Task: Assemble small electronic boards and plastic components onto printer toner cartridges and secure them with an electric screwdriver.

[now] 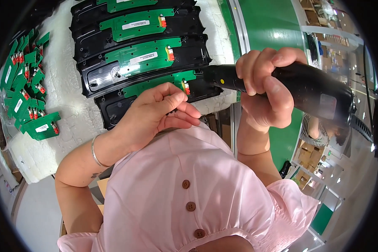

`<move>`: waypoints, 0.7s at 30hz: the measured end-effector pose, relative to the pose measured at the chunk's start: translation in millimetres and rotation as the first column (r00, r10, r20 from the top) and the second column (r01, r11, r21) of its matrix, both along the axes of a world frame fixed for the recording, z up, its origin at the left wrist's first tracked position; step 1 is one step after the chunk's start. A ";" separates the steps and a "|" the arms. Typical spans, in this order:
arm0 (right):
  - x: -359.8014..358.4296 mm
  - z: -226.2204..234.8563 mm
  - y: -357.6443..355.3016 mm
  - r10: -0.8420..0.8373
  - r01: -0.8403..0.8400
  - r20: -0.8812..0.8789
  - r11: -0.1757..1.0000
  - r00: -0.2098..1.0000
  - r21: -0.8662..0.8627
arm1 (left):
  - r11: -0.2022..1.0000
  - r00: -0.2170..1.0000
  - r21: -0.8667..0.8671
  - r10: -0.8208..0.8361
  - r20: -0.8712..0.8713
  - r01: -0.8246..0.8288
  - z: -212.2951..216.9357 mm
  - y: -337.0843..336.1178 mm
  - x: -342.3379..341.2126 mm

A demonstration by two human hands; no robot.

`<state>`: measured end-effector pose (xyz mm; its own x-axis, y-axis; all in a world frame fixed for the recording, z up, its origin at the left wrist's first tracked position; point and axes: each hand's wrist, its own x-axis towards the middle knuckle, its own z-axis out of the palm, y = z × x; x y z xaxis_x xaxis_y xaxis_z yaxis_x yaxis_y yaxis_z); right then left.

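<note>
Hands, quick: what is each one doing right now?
Left hand: fingers curled, pinching something small and dark; what it is cannot be told.
Right hand: closed around a black electric screwdriver.

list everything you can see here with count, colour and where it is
black plastic housings: four in view, black, stacked in a row on the white padded surface, upper centre
fitted circuit boards: four, green with white labels and red connectors, one in each housing
loose circuit boards: a pile, too many to count, green, far left
white padded surface: one, white, under the housings and boards
green conveyor belt: one, green, upper right
electric screwdriver: one, black, held at right
bracelet: one, silver, on left wrist
pink shirt: one, pink with brown buttons, bottom centre
left hand: fingers pinched over the nearest housing
right hand: gripping the screwdriver
</note>
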<state>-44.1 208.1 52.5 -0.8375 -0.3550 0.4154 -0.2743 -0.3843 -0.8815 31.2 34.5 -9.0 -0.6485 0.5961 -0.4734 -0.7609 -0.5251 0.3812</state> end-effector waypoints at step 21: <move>6.7 16.0 -6.3 -0.084 0.085 -0.019 0.991 0.996 0.103 | 0.973 0.972 -0.080 0.221 0.080 -0.215 5.7 2.8 -8.5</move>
<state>-37.4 201.8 68.5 -0.8606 -0.3248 0.3922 -0.3147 -0.2661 -0.9111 22.7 37.3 -3.3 -0.7130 0.4084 -0.5700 -0.6634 -0.6561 0.3598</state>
